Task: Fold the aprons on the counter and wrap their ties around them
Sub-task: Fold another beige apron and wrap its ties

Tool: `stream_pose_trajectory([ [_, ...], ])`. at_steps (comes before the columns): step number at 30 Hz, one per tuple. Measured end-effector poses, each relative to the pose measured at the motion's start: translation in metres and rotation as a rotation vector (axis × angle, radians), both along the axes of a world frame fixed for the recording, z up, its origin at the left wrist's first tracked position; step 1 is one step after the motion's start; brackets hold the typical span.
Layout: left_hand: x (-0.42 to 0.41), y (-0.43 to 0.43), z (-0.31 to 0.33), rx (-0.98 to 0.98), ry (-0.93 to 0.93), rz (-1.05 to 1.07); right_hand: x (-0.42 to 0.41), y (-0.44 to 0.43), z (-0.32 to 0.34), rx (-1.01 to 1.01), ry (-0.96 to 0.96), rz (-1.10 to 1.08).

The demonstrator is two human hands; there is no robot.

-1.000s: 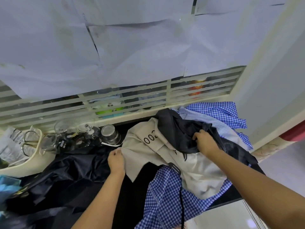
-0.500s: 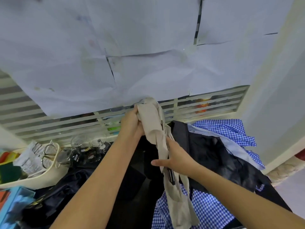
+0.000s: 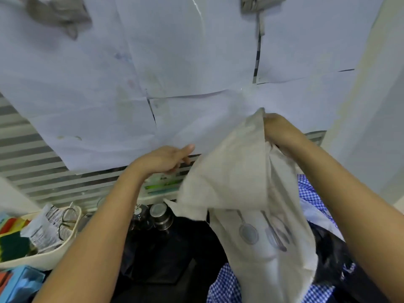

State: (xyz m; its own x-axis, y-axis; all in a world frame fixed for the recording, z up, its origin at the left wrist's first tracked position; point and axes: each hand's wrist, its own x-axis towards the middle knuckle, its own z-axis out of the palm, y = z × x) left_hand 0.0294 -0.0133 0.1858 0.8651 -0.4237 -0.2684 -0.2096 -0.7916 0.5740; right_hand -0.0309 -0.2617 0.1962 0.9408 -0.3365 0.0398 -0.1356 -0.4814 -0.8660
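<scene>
Over the counter (image 3: 168, 267), right hand (image 3: 282, 133) grips a beige apron (image 3: 238, 193) aloft; left hand (image 3: 164, 159) hovers open, empty; the swinging hem could topple the steel cup (image 3: 161, 215).

I am facing a wall of large white paper sheets (image 3: 196, 62), which are overlapping and showing thin dark gaps between their edges. Below them a striped window band (image 3: 32, 154) is running in from the left, letting blurred green and white through. A pale wall (image 3: 384, 127) is rising on the right. Soft, even light is falling over everything. Steel-lidded jars (image 3: 160, 215) are standing along the back edge of the dark counter (image 3: 170, 274). At its left edge a cream basket (image 3: 39, 261) is holding scissors (image 3: 65, 221) and a crumpled printed packet (image 3: 41, 228), with a blue box (image 3: 21, 285) lying just beside it.
</scene>
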Motion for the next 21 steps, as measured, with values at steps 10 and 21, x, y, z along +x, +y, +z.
stream_pose_trajectory([
  [10,-0.007,-0.054,-0.007,-0.394,0.074,-0.065,0.012,0.020,0.008,-0.705,0.166,0.420],
  [21,-0.023,-0.067,-0.038,-0.175,0.227,-0.256,-0.014,0.010,-0.060,-0.633,0.283,0.247],
])
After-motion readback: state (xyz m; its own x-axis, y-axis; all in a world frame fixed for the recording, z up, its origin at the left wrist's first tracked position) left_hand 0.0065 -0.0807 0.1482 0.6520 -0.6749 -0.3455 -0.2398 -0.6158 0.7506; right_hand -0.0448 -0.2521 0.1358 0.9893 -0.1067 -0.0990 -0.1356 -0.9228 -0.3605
